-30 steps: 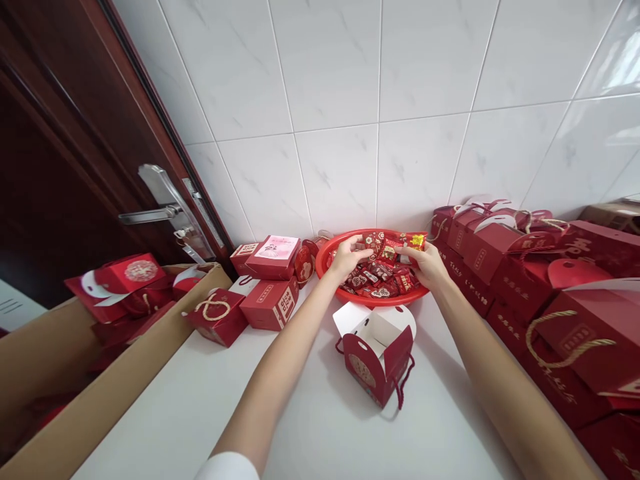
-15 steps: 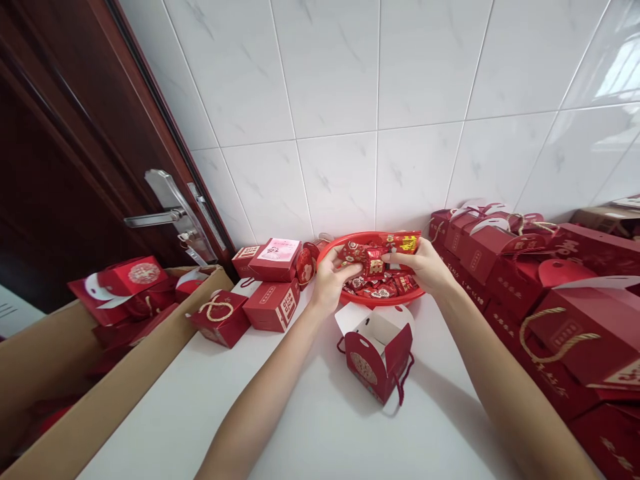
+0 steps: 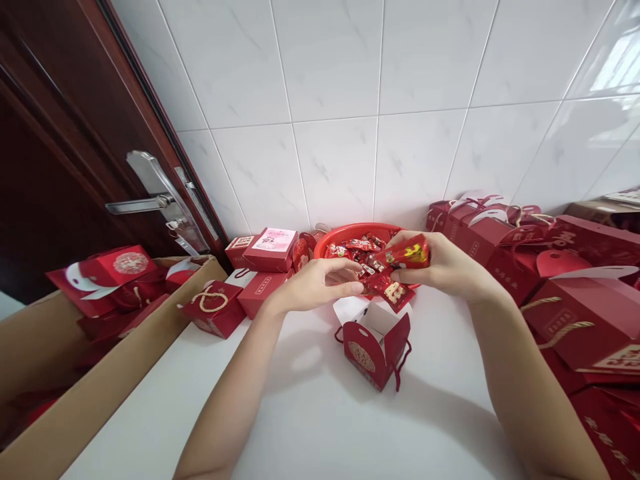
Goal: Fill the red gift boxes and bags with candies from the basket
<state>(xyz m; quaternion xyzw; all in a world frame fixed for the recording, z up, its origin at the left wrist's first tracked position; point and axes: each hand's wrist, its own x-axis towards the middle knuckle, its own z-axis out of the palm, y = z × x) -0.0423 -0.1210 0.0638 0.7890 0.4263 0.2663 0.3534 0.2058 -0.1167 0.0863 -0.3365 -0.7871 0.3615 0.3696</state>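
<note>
My right hand is closed round several red wrapped candy packets, held above the near right side of a red plastic basket. Opposite it, my left hand has its thumb and fingers apart and appears to hold nothing; its fingertips come close to the packets, and I cannot tell whether they touch. More wrapped candies lie in the basket. Just below the hands, a dark red gift box stands on the table with its white-lined flaps raised and a cord at each side.
Closed red gift boxes sit left of the basket. A cardboard carton with more red boxes stands further left, beside a dark door. Stacked red boxes line the right side. A tiled wall rises behind the white table.
My right hand has brought the packets nearer, toward the open box, tilting them. My left hand has let go of them and moved back to the left, fingers apart.
</note>
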